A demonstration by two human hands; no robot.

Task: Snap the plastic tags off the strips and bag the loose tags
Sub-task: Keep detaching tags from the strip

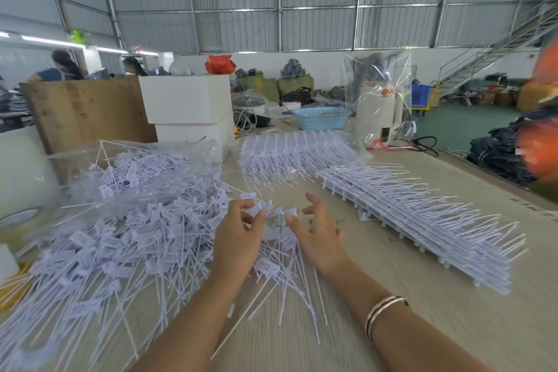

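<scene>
A wide heap of loose tags (126, 238) was spread over the table (422, 326), presumably dropped there for bagging; part lay in a clear bag (136, 160) at the far left. Unsnapped strips (422, 220) were stacked well to the right, another bundle (299, 157) beyond. The left hand (238, 238) was curled, fingertips pinching tags; the right hand (317, 235) was held loosely spread, gripping nothing. A basket (321, 118) and kettle (379, 118) stood behind, obstructing nothing
</scene>
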